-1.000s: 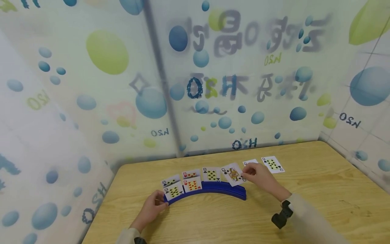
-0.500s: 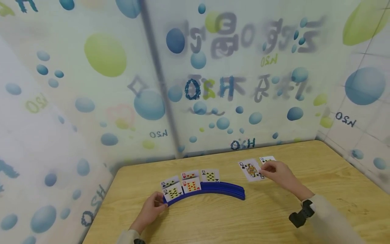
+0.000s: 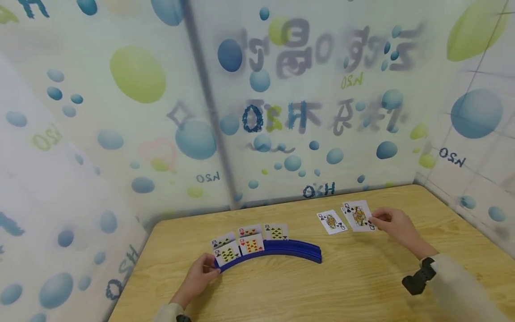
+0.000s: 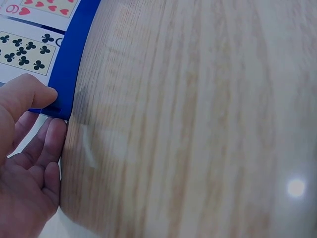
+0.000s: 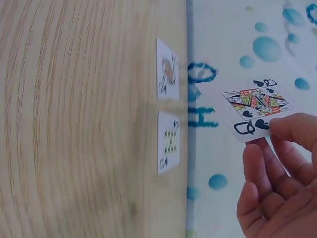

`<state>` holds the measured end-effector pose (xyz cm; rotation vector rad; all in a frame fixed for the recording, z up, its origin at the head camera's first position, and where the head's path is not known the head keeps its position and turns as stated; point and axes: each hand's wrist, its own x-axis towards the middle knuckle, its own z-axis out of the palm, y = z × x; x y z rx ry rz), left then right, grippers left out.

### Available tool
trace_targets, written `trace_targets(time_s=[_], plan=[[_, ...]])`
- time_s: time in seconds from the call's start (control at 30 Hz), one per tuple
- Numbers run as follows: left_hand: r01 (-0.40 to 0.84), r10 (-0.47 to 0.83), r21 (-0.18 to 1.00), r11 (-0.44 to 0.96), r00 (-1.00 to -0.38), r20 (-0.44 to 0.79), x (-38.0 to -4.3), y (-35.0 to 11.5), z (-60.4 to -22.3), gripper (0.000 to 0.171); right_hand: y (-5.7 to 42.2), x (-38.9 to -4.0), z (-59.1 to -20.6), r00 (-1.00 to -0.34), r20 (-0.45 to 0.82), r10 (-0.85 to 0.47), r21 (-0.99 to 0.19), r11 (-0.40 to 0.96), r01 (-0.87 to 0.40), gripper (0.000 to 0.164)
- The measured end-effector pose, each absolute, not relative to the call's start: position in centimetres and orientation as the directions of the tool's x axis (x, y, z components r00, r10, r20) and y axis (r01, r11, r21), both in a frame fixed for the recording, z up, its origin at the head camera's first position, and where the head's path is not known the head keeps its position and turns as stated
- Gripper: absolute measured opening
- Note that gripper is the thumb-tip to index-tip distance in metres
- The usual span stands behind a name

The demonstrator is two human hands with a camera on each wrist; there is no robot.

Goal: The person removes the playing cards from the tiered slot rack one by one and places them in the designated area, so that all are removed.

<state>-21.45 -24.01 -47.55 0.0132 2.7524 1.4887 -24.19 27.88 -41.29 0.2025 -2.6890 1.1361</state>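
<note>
My right hand (image 3: 396, 226) pinches a queen of spades (image 3: 359, 215) by its edge between thumb and fingers. In the right wrist view this queen (image 5: 257, 101) is held up off the table, apart from a nine of spades (image 5: 169, 144) lying there. On the left, my left hand (image 3: 198, 275) grips the end of a curved blue card holder (image 3: 291, 248). Its thumb (image 4: 37, 93) lies on top of the end, with fingers below. A nine of clubs (image 3: 227, 254) and a nine of hearts (image 3: 251, 244) stand in the holder's front row.
Behind them stand a black eight (image 3: 222, 240), an eight of hearts (image 3: 249, 230) and an eight of clubs (image 3: 276, 231). Another queen (image 3: 331, 222) lies face up on the wooden table (image 3: 281, 290). A patterned curtain (image 3: 261, 174) borders the table's back edge.
The right hand has carried the queen of spades from above the holder's right part rightward, over the loose cards, to above the nine of spades. The left hand stays on the holder.
</note>
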Motion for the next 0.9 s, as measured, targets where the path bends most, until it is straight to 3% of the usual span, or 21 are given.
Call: trace_targets(time_s=[0.9], plan=[[-0.003, 0.002, 0.843, 0.538, -1.0, -0.005, -21.9, -24.0, -47.8, 0.026, 35.4, -28.0, -43.5, -0.994, 0.099, 0.05, -0.598, 0.801, -0.02, 0.031]])
